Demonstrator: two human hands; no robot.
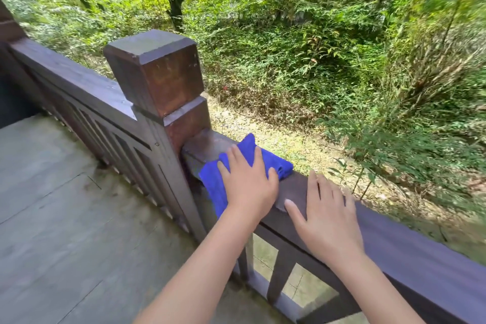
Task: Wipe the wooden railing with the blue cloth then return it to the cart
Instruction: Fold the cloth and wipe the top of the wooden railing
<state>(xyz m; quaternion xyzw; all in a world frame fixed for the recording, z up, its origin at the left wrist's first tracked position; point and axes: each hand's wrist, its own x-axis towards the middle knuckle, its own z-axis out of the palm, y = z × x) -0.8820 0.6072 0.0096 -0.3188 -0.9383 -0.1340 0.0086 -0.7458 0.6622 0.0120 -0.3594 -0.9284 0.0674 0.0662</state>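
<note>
Head view: blue cloth is pressed flat on the top of the wooden railing, just beside the square post, with one corner draped down the near face of the rail. Left hand is laid palm-down on the cloth, fingers spread, pinning it rather than gripping it. Right hand is laid flat and empty on the bare rail top, just beside the cloth, apparently for support.

Handling, as judged: cloth is soft, light and limp (looks like microfibre), so no shape will be held once lifted; loose ends will hang. Drag on the rough-looking wood is expected, so bunching under the palm is likely. Flat palm pressure is suited to wiping; for the carry-back a pinch or fistful at the bunched middle is advised, not the hanging corner. Drop risk over the far side is noted.

Cart is not in view. Wiping is judged to be in progress; return not yet begun.
</note>
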